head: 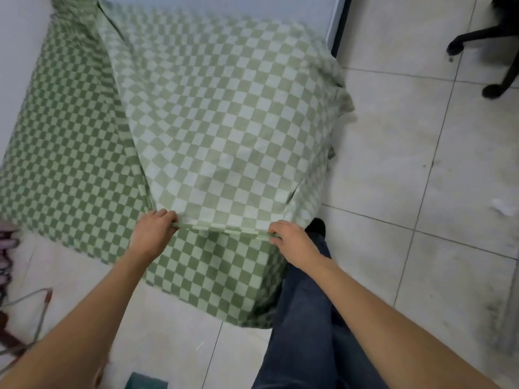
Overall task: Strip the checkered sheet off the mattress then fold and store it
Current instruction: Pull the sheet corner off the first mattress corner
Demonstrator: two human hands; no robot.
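While both hands hold the same hem, the geometry is simple: the green-and-white checkered cotton sheet (224, 122) lies entirely away from the fingers, toward the top of the frame.

- Left hand (156, 231), lower centre-left: fingers curled over the hem, pinching it against the thumb.
- Right hand (290, 240), lower centre-right: knuckles up, fingers curled round the hem, same pinch.
- The hem runs nearly level between them, right end slightly lower, and it looks taut.
- Above the hem a paler reverse-side panel balloons up through frame centre. The darker face lies flat at the left of the frame and drapes down below the hands. The mattress itself is hidden under the cloth.
- The sheet's long axis runs from the hands toward the upper left, roughly square to the hem.
- Neither hand is nearer; both are on the near edge, well apart.
- The sheet's right edge is bunched and blurred, overhanging the pale tiled floor (421, 164).

Judgement: stripping is underway, folding not done. The next move needs both hands travelling together along the long axis, or the hem skews.
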